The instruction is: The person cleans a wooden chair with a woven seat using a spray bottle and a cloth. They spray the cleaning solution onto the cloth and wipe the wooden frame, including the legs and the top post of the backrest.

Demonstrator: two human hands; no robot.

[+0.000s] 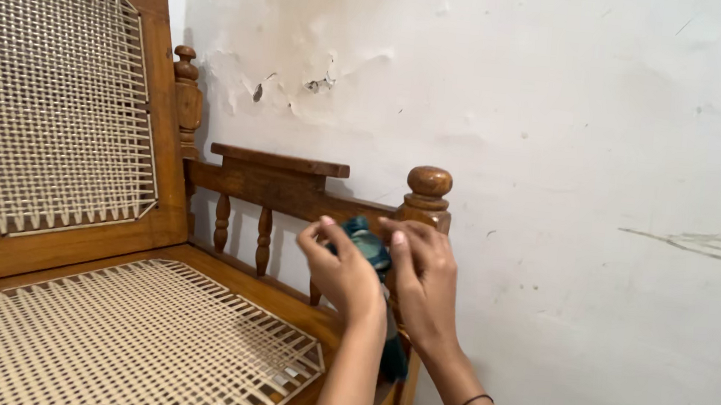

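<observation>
Both my hands are raised in front of the wooden armrest [277, 179] of a cane bench. My left hand [340, 265] and my right hand [422, 272] together grip a dark teal cloth [368, 242], bunched between the fingers. A strip of the cloth hangs down between my wrists [393, 355]. The hands are just below the round knob [429, 182] of the front post. A thin black band circles my right wrist [471, 404].
The bench has a woven cane seat [118, 338] and a cane backrest [43, 92] in a brown wooden frame. Turned spindles [243, 227] stand under the armrest. A white wall [570, 159] with peeling paint is close behind and to the right.
</observation>
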